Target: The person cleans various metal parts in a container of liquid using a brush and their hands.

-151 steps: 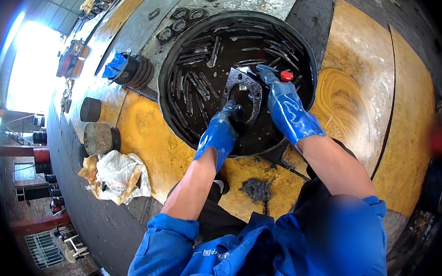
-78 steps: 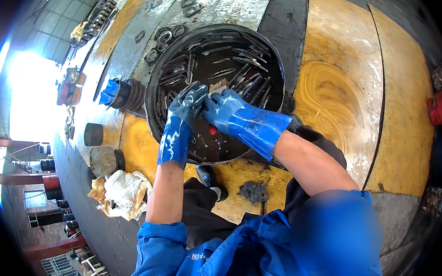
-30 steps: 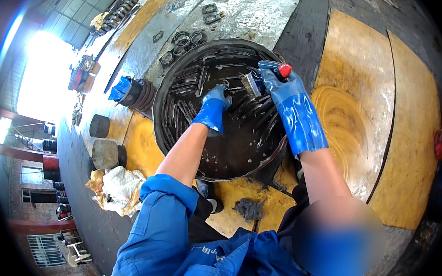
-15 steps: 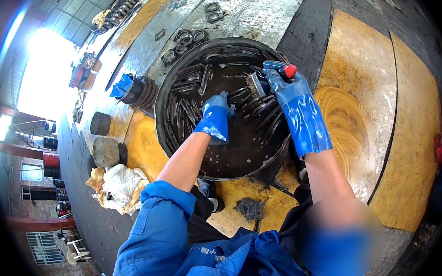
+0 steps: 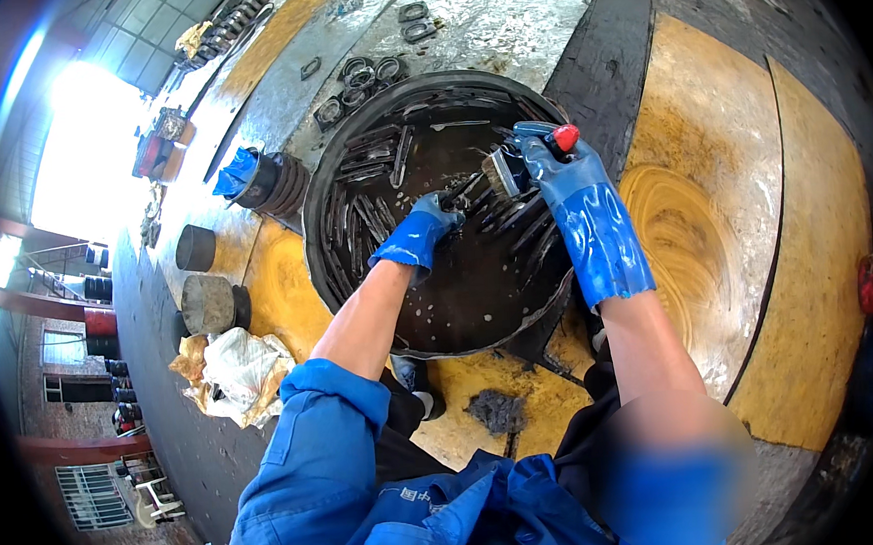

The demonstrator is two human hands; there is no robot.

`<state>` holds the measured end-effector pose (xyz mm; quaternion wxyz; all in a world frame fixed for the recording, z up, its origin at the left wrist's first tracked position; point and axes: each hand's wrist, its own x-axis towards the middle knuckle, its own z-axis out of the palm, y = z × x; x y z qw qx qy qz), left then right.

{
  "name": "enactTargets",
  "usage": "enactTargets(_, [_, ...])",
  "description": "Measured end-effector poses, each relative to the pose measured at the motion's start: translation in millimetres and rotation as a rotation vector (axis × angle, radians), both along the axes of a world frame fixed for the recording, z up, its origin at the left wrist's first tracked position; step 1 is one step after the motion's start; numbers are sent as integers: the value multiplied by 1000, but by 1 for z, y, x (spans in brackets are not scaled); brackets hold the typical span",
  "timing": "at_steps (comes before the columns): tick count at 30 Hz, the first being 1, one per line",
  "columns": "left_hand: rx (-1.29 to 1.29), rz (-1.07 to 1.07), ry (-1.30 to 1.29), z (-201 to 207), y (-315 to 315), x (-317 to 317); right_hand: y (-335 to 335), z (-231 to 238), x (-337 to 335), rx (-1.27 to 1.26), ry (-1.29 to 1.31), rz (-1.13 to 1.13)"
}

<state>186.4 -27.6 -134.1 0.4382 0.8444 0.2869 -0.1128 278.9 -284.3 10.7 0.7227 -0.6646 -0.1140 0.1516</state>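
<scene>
A wide round black pan (image 5: 314, 254) with dark liquid stands before me, with many long, thin dark strips (image 5: 365, 217) lying along its inner left side and its right side. In a blue rubber glove, my right hand (image 5: 557, 163) is closed around a red-tipped paintbrush (image 5: 502, 173), its bristles just above the right-hand strips. My left hand (image 5: 422, 229), gloved alike, reaches into the middle of the pan. Its fingers are closed at the end of one dark strip (image 5: 466, 187), close to the bristles.
Dark ring-shaped parts (image 5: 357, 79) lie beyond the pan. To the left stand a black bucket (image 5: 264, 178) with a blue glove in it, metal cans (image 5: 208, 302) and a white plastic bag (image 5: 244, 371). A grey fibrous wad (image 5: 496, 411) lies on the yellow-stained floor near my feet.
My left hand has moved slightly right toward the brush, and its fingers now close on a strip. The right hand with the paintbrush has shifted slightly left.
</scene>
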Motion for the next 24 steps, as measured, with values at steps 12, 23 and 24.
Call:
enactTargets(12, [-196,-1,-182,78,-28,-33,0,6,0,-113,101,15])
enactTargets(23, [23,88,-298,148,-18,-76,0,-9,6,-186,47,59])
enactTargets(24, [25,115,-261,152,-19,-82,2,-12,4,-210,43,71])
